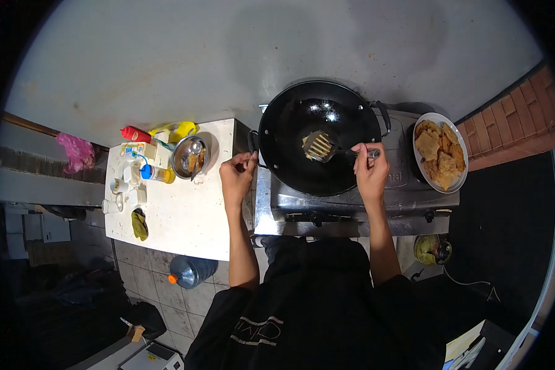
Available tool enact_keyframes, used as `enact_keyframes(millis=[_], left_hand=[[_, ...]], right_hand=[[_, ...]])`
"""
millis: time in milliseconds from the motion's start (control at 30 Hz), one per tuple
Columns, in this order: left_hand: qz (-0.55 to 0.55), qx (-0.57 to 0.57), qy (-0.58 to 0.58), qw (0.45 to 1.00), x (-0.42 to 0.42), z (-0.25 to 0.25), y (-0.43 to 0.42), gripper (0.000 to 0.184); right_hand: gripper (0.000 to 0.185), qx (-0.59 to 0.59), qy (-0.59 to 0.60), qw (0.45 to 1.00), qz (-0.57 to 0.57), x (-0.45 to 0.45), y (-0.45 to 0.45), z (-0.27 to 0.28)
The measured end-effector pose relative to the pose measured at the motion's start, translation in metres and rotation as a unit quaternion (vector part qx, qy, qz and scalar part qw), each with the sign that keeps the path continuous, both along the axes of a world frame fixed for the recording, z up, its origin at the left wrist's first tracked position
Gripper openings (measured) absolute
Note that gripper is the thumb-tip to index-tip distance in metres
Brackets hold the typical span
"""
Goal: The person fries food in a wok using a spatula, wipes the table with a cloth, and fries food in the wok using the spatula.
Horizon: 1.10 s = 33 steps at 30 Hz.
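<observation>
A large black wok (290,123) sits on the steel stove (339,206). My right hand (371,169) is closed round the handle of a slotted spatula (319,145), whose head lies inside the wok. Something pale yellow shows through the spatula's slots and at its edge; its shape is hard to make out. My left hand (237,176) is at the wok's left side, fingers pinched together just below the left loop handle (253,141). What the left fingertips hold, if anything, is too small to tell.
Right of the wok, an oval plate (423,171) bears fried pieces. On the white table (191,216) at left stand a metal bowl (180,161), a red bottle (134,134), a yellow bottle (165,176) and a green cloth (139,224). A water jug (193,271) lies below.
</observation>
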<state>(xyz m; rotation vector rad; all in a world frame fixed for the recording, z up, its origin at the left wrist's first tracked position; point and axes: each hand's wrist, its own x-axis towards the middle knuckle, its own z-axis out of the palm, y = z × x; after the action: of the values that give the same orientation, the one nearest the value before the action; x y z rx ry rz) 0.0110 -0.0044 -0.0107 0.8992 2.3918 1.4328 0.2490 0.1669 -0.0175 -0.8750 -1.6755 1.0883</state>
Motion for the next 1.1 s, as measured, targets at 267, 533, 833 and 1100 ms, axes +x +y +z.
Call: enact_keyframes(millis=[267,533,833,1100], left_hand=[[0.005,-0.005,0.002,1.000,0.002,0.003,0.001,0.023],[0.010,-0.010,0.000,1.000,0.004,0.007,0.001,0.024],[0.029,-0.012,0.018,0.999,0.007,0.003,0.002,0.026],[0.056,0.002,0.034,0.998,0.015,0.002,0.005,0.025]], right_hand=[[0.009,0.023,-0.019,0.999,-0.028,-0.002,-0.003,0.000],[0.010,0.032,-0.007,0.999,-0.038,-0.006,-0.006,0.010],[0.009,0.012,0.028,1.000,-0.008,0.000,0.001,0.017],[0.009,0.024,-0.019,0.999,0.016,-0.002,0.002,0.010]])
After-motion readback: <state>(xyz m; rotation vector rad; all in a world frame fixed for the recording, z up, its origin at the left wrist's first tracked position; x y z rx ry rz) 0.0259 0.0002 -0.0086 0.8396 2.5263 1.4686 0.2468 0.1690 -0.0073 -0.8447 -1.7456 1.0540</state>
